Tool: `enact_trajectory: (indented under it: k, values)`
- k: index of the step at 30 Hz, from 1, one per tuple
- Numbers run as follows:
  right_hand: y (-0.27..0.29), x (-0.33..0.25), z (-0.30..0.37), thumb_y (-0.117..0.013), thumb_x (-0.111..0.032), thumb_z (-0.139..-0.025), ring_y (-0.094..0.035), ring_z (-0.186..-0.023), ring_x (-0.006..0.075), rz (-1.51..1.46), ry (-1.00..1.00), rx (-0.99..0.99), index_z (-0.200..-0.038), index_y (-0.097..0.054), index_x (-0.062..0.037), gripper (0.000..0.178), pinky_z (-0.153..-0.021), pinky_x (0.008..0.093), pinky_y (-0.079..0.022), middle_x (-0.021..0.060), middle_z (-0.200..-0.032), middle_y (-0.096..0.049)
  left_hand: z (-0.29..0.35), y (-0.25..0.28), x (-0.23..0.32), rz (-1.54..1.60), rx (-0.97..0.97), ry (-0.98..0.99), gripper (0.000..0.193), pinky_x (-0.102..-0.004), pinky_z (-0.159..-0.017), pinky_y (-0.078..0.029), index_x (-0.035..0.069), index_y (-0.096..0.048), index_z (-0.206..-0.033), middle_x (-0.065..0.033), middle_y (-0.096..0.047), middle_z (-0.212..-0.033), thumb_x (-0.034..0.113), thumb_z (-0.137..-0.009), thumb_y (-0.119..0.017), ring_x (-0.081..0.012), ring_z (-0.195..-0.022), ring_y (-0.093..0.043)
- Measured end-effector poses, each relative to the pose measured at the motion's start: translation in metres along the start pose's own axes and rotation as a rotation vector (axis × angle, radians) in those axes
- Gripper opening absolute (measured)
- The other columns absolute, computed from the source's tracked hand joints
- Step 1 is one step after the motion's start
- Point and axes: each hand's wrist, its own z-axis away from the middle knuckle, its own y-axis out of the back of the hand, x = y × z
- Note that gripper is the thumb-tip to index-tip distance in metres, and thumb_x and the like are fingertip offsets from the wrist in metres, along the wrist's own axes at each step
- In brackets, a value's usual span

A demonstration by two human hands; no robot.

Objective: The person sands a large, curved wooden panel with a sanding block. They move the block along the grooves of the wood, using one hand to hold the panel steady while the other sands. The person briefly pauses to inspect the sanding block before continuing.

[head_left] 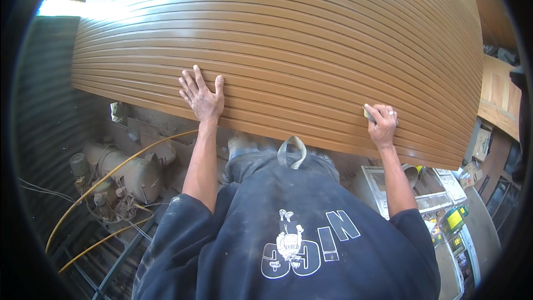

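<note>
A wide brown grooved panel (288, 61) stretches out in front of me, its ridges running across from left to right. Fingers spread, my left hand (203, 99) lies flat on the panel near its close edge and holds nothing. My right hand (383, 124) is farther right on the same panel, closed around a small pale yellowish pad (368, 114). Most of the pad is hidden under the fingers, so whether it is folded sandpaper or a sponge cannot be made out.
A dusty air compressor (136, 175) stands low on the left, with a yellow hose (125, 168) looping past it. At lower right is a white-framed cabinet (383, 189) near a yellow-green box (456, 219). Wooden boards (499, 91) lie beyond the panel's right end.
</note>
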Motion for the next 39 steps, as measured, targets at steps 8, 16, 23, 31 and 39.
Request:
enact_trajectory:
  k: [8, 16, 23, 31, 39]
  values:
    - [-0.082, -0.138, -0.082, -0.075, -0.002, -0.077, -0.068, -0.094, 0.024, -0.06, 0.078, -0.057, -0.116, -0.083, -0.0202, 0.044, -0.086, 0.042, -0.047, -0.0004, -0.099, -0.072, -0.15, 0.018, -0.19, -0.013, 0.022, 0.077, 0.084, -0.0577, -0.135, -0.012, 0.022, -0.029, -0.173, -0.0139, -0.023, -0.18, 0.073, -0.107, -0.04, -0.0375, -0.167, -0.015]
    - [-0.205, -0.38, -0.219, -0.066, -0.017, -0.092, -0.069, -0.089, 0.0227, -0.097, 0.228, -0.143, -0.108, -0.078, -0.0179, 0.02, -0.075, 0.0442, -0.049, 0.0004, -0.096, -0.069, -0.24, 0.033, -0.318, -0.075, -0.033, 0.237, 0.086, -0.0591, -0.134, -0.012, 0.024, -0.024, -0.174, -0.0122, -0.02, -0.181, 0.076, -0.107, -0.036, -0.0372, -0.167, -0.015]
    - [-0.214, -0.364, -0.184, -0.065, -0.018, -0.094, -0.07, -0.087, 0.0215, -0.03, 0.152, -0.252, -0.109, -0.081, -0.0249, 0.023, -0.072, 0.0446, -0.05, -0.0013, -0.095, -0.071, -0.233, 0.02, -0.313, -0.039, 0.063, 0.259, 0.084, -0.0596, -0.134, -0.009, 0.024, -0.027, -0.174, -0.0112, -0.021, -0.181, 0.073, -0.107, -0.041, -0.0367, -0.167, -0.015]
    - [-0.126, -0.246, -0.138, -0.071, 0.001, -0.07, -0.07, -0.088, 0.0257, -0.113, 0.184, -0.172, -0.118, -0.083, -0.0186, 0.053, -0.079, 0.0437, -0.056, 0.0014, -0.094, -0.072, -0.235, 0.018, -0.312, -0.081, 0.082, 0.275, 0.082, -0.0579, -0.134, -0.011, 0.025, -0.029, -0.173, -0.0121, -0.024, -0.18, 0.072, -0.107, -0.041, -0.0368, -0.167, -0.016]
    - [-0.171, -0.349, -0.205, -0.072, -0.008, -0.078, -0.069, -0.096, 0.0257, -0.15, 0.231, -0.241, -0.121, -0.079, -0.0173, 0.045, -0.084, 0.0436, -0.057, 0.0026, -0.1, -0.07, -0.237, 0.022, -0.314, -0.046, 0.064, 0.278, 0.083, -0.0574, -0.134, -0.012, 0.025, -0.029, -0.173, -0.0112, -0.023, -0.18, 0.073, -0.107, -0.041, -0.0352, -0.167, -0.016]
